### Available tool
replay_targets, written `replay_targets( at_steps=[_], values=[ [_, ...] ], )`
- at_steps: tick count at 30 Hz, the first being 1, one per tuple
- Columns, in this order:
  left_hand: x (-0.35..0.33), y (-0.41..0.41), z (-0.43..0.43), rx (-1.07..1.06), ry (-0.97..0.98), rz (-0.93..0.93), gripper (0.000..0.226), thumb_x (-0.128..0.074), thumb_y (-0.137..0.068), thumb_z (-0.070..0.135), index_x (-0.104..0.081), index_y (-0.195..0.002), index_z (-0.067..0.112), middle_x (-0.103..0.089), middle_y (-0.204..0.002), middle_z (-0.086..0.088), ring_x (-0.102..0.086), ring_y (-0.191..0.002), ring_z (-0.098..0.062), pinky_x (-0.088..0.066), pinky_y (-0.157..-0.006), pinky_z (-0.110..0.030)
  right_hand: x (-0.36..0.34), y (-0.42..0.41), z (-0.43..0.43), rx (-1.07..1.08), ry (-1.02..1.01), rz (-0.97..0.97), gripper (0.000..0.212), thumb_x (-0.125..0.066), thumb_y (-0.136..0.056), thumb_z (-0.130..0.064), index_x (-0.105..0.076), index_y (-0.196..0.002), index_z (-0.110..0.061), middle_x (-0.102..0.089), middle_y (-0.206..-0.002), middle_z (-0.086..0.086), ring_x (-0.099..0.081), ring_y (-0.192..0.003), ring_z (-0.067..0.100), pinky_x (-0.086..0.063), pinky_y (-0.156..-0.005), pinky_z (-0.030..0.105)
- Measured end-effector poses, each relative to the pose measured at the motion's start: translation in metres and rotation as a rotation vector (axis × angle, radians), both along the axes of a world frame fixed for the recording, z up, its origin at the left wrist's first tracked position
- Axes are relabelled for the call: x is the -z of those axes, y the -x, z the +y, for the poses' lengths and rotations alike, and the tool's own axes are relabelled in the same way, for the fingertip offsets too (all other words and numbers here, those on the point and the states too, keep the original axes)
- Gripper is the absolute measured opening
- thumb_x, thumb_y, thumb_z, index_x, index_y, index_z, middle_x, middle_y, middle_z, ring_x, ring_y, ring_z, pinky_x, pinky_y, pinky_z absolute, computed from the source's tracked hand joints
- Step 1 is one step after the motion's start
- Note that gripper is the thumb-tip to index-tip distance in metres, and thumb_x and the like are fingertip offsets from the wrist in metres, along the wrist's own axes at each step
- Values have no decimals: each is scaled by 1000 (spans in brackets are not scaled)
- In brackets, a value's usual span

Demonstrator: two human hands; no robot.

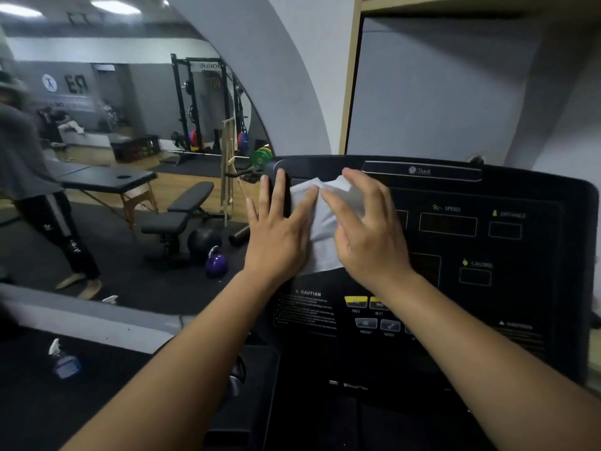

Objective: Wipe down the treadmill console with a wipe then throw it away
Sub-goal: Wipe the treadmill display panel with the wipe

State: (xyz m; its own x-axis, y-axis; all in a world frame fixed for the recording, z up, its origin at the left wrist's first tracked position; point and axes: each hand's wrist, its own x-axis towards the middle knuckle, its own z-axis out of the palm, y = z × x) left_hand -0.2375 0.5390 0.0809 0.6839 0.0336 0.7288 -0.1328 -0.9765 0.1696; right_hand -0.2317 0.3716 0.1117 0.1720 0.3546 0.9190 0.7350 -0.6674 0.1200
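Note:
The black treadmill console (455, 242) fills the right half of the view, with display windows and buttons on its face. A white wipe (322, 222) lies spread against the console's upper left part. My left hand (279, 229) lies flat with straight fingers on the wipe's left side, at the console's left edge. My right hand (367, 229) rests on the wipe's right side, its fingers bent and its fingertips pressing the sheet. The wipe's lower part shows between the two hands; the rest is hidden under them.
A large mirror on the left reflects the gym: a massage table (107, 180), a weight bench (182, 213), a purple kettlebell (216, 263), a squat rack (201, 105) and a standing person (35, 177). A spray bottle (65, 361) lies on the dark floor at the lower left.

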Motion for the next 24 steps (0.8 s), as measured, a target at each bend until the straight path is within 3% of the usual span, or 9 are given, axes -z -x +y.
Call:
replay_targets(
  at_steps=[4, 7, 9, 11, 13, 15, 19, 24],
  values=[
    [4, -3, 0, 29, 13, -4, 50, -26, -101, 38, -31, -150, 35, -5, -164, -16, 2, -150, -40, -13, -115, -65, -11, -18, 1, 55, -47, -60, 31, -40, -93, 0, -71, -101, -1, -44, -111, 13, -42, -99, 31, -49, -82, 41],
    [8, -7, 3, 23, 5, -31, 51, -27, -100, 37, -29, -152, 36, -6, -164, -17, 1, -150, -39, -14, -116, -63, -24, -25, -7, 259, -52, 39, 21, -55, -78, 5, -73, -83, -5, -54, -101, 15, -37, -94, 29, -43, -74, 45],
    [10, -8, 4, 5, -13, -40, 52, -27, -101, 37, -26, -153, 36, -5, -164, -16, 3, -151, -37, -14, -117, -60, -34, -22, -11, 356, -160, 69, 27, -53, -77, 3, -75, -89, -9, -56, -105, 14, -39, -97, 32, -40, -76, 45],
    [11, -8, 4, -8, -23, -40, 53, -27, -101, 37, -25, -153, 36, -4, -164, -15, 4, -151, -36, -13, -118, -59, -35, -13, -7, 231, -184, -21, 30, -48, -84, 3, -74, -95, -7, -60, -106, 16, -42, -99, 32, -43, -78, 47],
    [12, -9, 4, -11, -24, -43, 54, -26, -100, 36, -23, -154, 36, -2, -165, -14, 4, -151, -35, -12, -119, -57, -16, -3, 4, -18, 33, -91, 35, -37, -96, -2, -72, -96, 0, -64, -108, 20, -51, -100, 33, -49, -82, 46],
    [13, -9, 5, 0, -28, -37, 56, -26, -100, 37, -19, -155, 36, 0, -165, -13, 6, -151, -34, -10, -119, -57, 10, -6, 11, -68, 302, -32, 38, -33, -99, -6, -68, -110, 4, -61, -124, 23, -56, -115, 37, -48, -96, 47],
    [13, -8, 6, 14, -24, -53, 55, -25, -101, 37, -16, -156, 34, -1, -165, -13, 7, -151, -33, -10, -119, -56, 21, -30, 5, 188, 496, 112, 52, -42, -97, -27, -43, -143, -5, -31, -155, 21, -25, -146, 35, -23, -117, 53],
    [15, -5, 7, 67, -24, -104, 55, -25, -102, 39, -17, -156, 28, -4, -164, -14, 3, -151, -32, -10, -119, -58, 3, -35, 10, 347, 588, 170, 68, -26, -96, -52, -14, -155, -19, -1, -163, 14, 5, -150, 32, -5, -121, 50]
  ],
)
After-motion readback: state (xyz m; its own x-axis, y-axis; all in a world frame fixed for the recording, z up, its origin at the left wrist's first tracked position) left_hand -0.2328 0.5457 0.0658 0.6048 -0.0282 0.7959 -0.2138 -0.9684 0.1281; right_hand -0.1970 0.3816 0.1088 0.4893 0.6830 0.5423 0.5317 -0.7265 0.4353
